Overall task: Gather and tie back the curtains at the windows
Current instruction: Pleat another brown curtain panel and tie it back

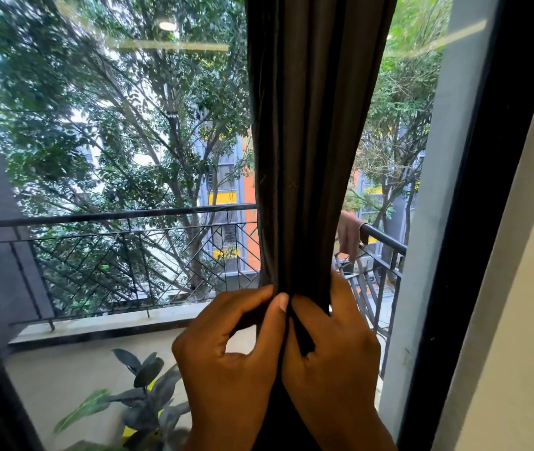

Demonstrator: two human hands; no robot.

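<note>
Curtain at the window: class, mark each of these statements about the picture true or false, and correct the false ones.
1. Both hands grip the curtain. True: the left hand and right hand pinch it together where it is bunched.
2. The curtain is spread flat across the whole window. False: it is gathered into a narrow column, with glass showing on both sides.
3. A balcony railing shows through the glass. True.
4. A tie-back is already knotted round the curtain. False: no knotted tie shows; only the hands hold it gathered.
5. A leafy plant stands below the left hand, outside the glass. True.
6. The curtain is white. False: it is dark grey-brown.
</note>
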